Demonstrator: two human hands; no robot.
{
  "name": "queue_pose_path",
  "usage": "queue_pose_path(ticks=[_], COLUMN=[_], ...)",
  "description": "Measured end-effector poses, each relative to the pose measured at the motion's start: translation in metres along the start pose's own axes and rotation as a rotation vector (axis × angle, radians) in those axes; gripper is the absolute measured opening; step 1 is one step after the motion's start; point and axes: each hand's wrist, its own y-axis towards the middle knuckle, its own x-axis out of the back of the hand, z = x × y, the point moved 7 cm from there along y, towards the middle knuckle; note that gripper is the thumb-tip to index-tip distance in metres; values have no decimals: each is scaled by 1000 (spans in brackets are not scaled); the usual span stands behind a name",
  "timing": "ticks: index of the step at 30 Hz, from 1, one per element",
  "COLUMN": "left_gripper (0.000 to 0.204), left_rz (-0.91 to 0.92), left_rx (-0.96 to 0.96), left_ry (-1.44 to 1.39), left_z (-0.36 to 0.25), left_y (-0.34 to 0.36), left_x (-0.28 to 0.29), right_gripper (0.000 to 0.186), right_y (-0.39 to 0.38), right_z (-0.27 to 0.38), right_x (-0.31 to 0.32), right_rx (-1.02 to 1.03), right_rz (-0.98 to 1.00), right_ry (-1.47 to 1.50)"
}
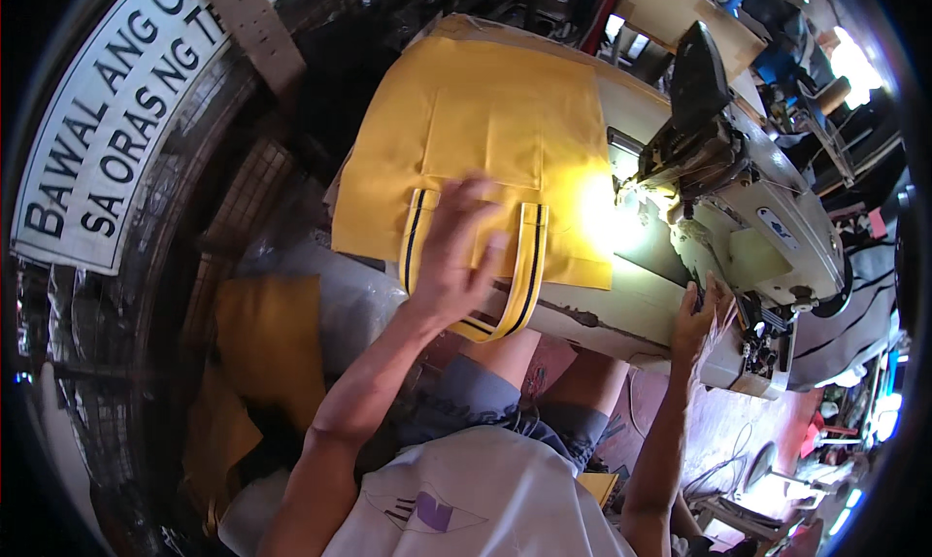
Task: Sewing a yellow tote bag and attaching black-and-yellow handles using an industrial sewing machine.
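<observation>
A yellow fabric panel (485,120) lies on the pale sewing machine bed, with a yellow, dark-striped strap handle (533,256) on its lower part. Over the handle, my left hand (456,256) hovers or rests with fingers apart, slightly blurred; contact is unclear. At the bed's right, beside the sewing machine (767,236), my right hand (701,319) has fingers curled at a small dark item too hidden to name. The machine's lamp shines brightly on the panel's right edge.
More yellow material (267,334) and clear plastic (354,304) lie at left. A large white lettered sign (126,120) stands beyond a dark mesh. A cardboard piece (680,23) is at the back. My legs are under the bed's front edge; cluttered equipment fills the right.
</observation>
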Motion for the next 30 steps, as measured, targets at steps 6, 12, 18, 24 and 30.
queue_pose_path(ticks=[6, 12, 18, 24, 30], left_gripper=[22, 39, 41, 52, 47], left_rz=[-663, -215, -89, -501, -522], left_rx=[656, 893, 995, 945, 884], left_ry=[-227, -536, -723, -918, -744], left_z=[70, 81, 50, 39, 42], left_y=[-135, -174, -167, -150, -133], left_x=[117, 60, 39, 31, 32], right_gripper=[33, 61, 35, 38, 38], right_y=[1, -34, -65, -76, -60], right_z=[79, 186, 204, 210, 193], right_x=[7, 17, 41, 50, 44], right_rx=[226, 589, 698, 737, 757], right_rz=[149, 428, 307, 270, 438], right_ry=[424, 537, 619, 734, 786])
